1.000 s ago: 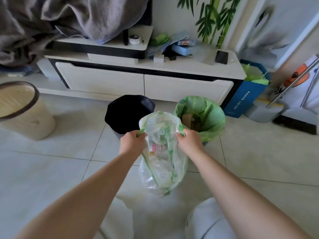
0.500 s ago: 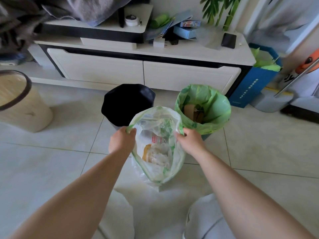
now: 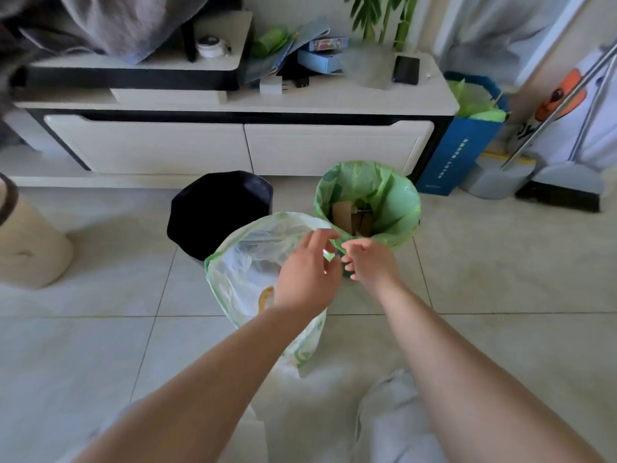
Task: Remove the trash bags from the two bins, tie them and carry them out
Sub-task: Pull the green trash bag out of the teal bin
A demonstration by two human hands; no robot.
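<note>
Trash bag (image 3: 243,272): thin, see-thru w/ green rim, stands upright on floor tiles at 6 o'clock of black bin (image 3: 218,212), mouth gaping up, long axis vertical. Left hand (image 3: 305,275) over its right rim, right hand (image 3: 370,262) just at 3 o'clock; fingers (image 3: 320,237) of both loosely spread. Can't tell if either pinches the rim; green-lined bin (image 3: 367,205) at 12 o'clock of hands.

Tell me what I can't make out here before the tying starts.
- Whether either hand grips the pulled-out bag: left hand covers the rim there, right hand blurred.
- Black bin: interior too dark to see.
- Green-lined bin: only cardboard tops show.
- Beige bin: cut off by the left edge.
</note>
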